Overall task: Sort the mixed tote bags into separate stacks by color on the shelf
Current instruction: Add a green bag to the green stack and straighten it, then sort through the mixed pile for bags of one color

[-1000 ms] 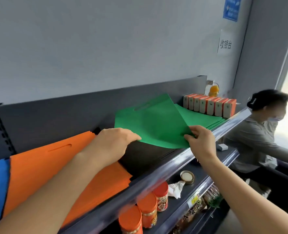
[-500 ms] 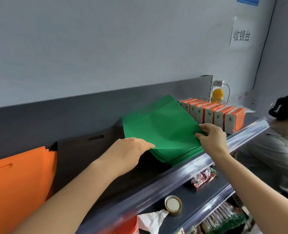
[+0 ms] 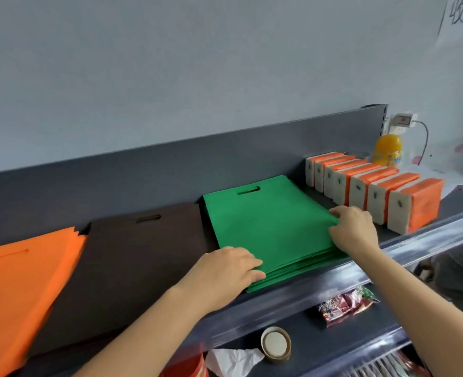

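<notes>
A stack of green tote bags (image 3: 265, 227) lies flat on the top shelf, handle slots toward the back panel. My left hand (image 3: 225, 273) rests with straight fingers on the stack's front left corner. My right hand (image 3: 352, 229) pinches the right edge of the top green bag between fingers and thumb. Left of the green stack sits a dark brown stack (image 3: 143, 262), and further left an orange stack (image 3: 21, 281), its edges fanned unevenly.
A row of orange-and-beige packs (image 3: 415, 205) stands right of the green stack, with an orange juice bottle (image 3: 388, 149) behind. The shelf's clear front rail (image 3: 388, 262) runs below my hands. A round lidded tub (image 3: 275, 344), snack packet (image 3: 344, 306) and white tissue (image 3: 233, 360) lie on the lower shelf.
The green bag, held tilted up by both hands a second ago, now lies flat on the green stack. My view has swung right, so the blue bags at far left are out of sight.
</notes>
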`<state>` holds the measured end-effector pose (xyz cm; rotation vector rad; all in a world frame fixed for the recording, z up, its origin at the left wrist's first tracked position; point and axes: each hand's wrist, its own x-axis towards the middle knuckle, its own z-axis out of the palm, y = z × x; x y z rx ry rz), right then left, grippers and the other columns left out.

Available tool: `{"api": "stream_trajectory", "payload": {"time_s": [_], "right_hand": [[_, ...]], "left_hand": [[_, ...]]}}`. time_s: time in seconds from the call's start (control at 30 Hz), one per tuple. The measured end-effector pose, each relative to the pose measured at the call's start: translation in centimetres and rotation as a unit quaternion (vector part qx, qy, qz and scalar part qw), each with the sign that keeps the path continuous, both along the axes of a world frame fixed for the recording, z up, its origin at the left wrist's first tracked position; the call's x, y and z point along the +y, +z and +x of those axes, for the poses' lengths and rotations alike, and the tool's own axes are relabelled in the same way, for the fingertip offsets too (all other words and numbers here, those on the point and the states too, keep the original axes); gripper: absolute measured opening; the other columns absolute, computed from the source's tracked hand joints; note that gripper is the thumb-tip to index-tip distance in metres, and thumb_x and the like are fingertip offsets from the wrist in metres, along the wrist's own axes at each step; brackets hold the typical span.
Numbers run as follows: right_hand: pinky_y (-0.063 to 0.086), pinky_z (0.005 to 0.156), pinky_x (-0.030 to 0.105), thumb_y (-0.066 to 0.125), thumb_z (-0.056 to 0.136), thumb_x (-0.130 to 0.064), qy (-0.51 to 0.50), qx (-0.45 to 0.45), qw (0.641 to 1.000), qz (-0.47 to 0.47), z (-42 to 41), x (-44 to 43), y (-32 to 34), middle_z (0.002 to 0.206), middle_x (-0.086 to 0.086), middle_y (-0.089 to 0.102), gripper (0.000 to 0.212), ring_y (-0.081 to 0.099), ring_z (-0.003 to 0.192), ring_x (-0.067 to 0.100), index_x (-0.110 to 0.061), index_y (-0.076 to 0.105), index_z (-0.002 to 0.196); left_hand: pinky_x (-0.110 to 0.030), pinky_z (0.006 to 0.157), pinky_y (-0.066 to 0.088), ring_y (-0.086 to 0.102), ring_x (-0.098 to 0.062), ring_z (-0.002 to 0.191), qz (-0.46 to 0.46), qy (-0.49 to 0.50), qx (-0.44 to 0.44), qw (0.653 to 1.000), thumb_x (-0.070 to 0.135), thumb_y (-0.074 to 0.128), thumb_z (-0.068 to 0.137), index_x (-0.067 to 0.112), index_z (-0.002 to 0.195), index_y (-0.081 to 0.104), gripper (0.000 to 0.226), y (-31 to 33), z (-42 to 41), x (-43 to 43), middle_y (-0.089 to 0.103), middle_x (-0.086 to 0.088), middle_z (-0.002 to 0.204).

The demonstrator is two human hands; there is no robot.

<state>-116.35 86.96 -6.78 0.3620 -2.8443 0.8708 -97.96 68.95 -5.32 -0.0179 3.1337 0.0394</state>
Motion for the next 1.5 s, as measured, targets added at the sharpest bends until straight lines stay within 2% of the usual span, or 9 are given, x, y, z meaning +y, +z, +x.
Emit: {"api": "stream_trajectory", "payload": {"time_s": [0.1, 0.4, 0.5, 0.63, 0.73, 0.83, 1.03, 1.17, 1.5], "right_hand": [[0.041, 0.092, 0.043, 0.054, 0.084, -0.001, 0.012, 0.043, 0.998, 0.045, 0.6, -1.3, 0.6, 0.132, 0.011, 0.052, 0.049, 0.038, 0.123, 0.034, -0.015, 0.052, 0.132], [0.038, 0.096, 0.038, 0.054, 0.088, -0.013, 0.194, 0.120, 0.973, -0.018, 9.0, -11.3, 1.9, 0.129, 0.009, 0.056, 0.040, 0.044, 0.121, 0.030, -0.013, 0.055, 0.129], [0.041, 0.093, 0.038, 0.055, 0.088, -0.017, 0.273, 0.160, 0.948, 0.010, 14.2, -16.2, 2.1, 0.127, 0.007, 0.057, 0.042, 0.049, 0.116, 0.030, -0.015, 0.054, 0.130], [0.042, 0.094, 0.036, 0.054, 0.090, -0.020, 0.352, 0.180, 0.918, 0.025, 23.2, -23.0, 2.7, 0.130, 0.003, 0.055, 0.043, 0.048, 0.119, 0.026, -0.018, 0.051, 0.133], [0.042, 0.095, 0.036, 0.052, 0.093, -0.019, 0.404, 0.162, 0.900, 0.012, 31.6, -28.4, 3.0, 0.133, 0.002, 0.052, 0.043, 0.046, 0.122, 0.024, -0.018, 0.048, 0.135], [0.044, 0.093, 0.036, 0.053, 0.093, -0.021, 0.460, 0.163, 0.873, 0.009, 40.3, -33.7, 3.0, 0.133, 0.002, 0.052, 0.042, 0.047, 0.122, 0.025, -0.017, 0.048, 0.135], [0.041, 0.100, 0.039, 0.048, 0.097, -0.023, 0.549, 0.141, 0.824, 0.009, 56.0, -42.6, 2.8, 0.143, 0.004, 0.043, 0.044, 0.041, 0.130, 0.025, -0.016, 0.042, 0.140], [0.042, 0.098, 0.040, 0.050, 0.096, -0.023, 0.594, 0.146, 0.791, 0.015, 64.2, -47.7, 2.7, 0.139, 0.006, 0.047, 0.044, 0.044, 0.126, 0.026, -0.016, 0.044, 0.139], [0.043, 0.096, 0.040, 0.052, 0.093, -0.023, 0.690, 0.154, 0.707, -0.009, 80.5, -61.1, 2.1, 0.130, 0.008, 0.054, 0.042, 0.047, 0.122, 0.029, -0.015, 0.050, 0.133]], "left_hand": [[-0.035, 0.101, 0.038, 0.034, -0.006, 0.132, 0.006, -0.005, 0.012, 1.000, 0.048, 0.031, 0.099, 0.031, 0.139, 0.042, 0.045, 0.1, 0.4, 0.1, 0.040, 0.014, 0.144], [-0.029, 0.103, 0.037, 0.032, -0.001, 0.132, -0.032, 0.069, 0.097, 0.992, 0.045, 0.033, 0.099, 0.038, 0.137, 0.043, 0.040, 1.5, 9.8, -5.4, 0.040, 0.021, 0.143], [-0.028, 0.105, 0.034, 0.032, -0.001, 0.133, -0.026, 0.140, 0.113, 0.983, 0.045, 0.034, 0.099, 0.038, 0.137, 0.043, 0.040, 1.6, 16.4, -9.9, 0.039, 0.023, 0.142], [-0.029, 0.100, 0.040, 0.041, -0.004, 0.127, -0.052, 0.219, 0.143, 0.964, 0.057, 0.019, 0.090, 0.038, 0.133, 0.048, 0.056, 1.8, 28.0, -16.0, 0.045, 0.023, 0.137], [-0.026, 0.095, 0.040, 0.041, -0.002, 0.125, -0.060, 0.280, 0.161, 0.944, 0.045, 0.037, 0.098, 0.036, 0.134, 0.048, 0.039, 1.6, 37.8, -19.9, 0.046, 0.022, 0.136], [-0.025, 0.091, 0.041, 0.045, -0.004, 0.123, -0.071, 0.327, 0.171, 0.927, 0.043, 0.038, 0.098, 0.033, 0.134, 0.049, 0.038, 1.5, 47.2, -22.9, 0.050, 0.020, 0.133], [-0.023, 0.102, 0.034, 0.038, -0.004, 0.129, -0.079, 0.403, 0.169, 0.896, 0.043, 0.034, 0.100, 0.032, 0.138, 0.043, 0.041, 1.4, 63.1, -27.8, 0.045, 0.018, 0.139], [-0.020, 0.103, 0.031, 0.032, -0.002, 0.132, -0.071, 0.466, 0.166, 0.866, 0.045, 0.032, 0.099, 0.034, 0.141, 0.037, 0.044, 1.2, 71.1, -30.2, 0.038, 0.019, 0.143], [-0.016, 0.099, 0.033, 0.033, 0.002, 0.131, -0.104, 0.555, 0.179, 0.806, 0.045, 0.034, 0.098, 0.037, 0.139, 0.041, 0.042, -0.7, 85.4, -38.1, 0.041, 0.022, 0.141]]}}
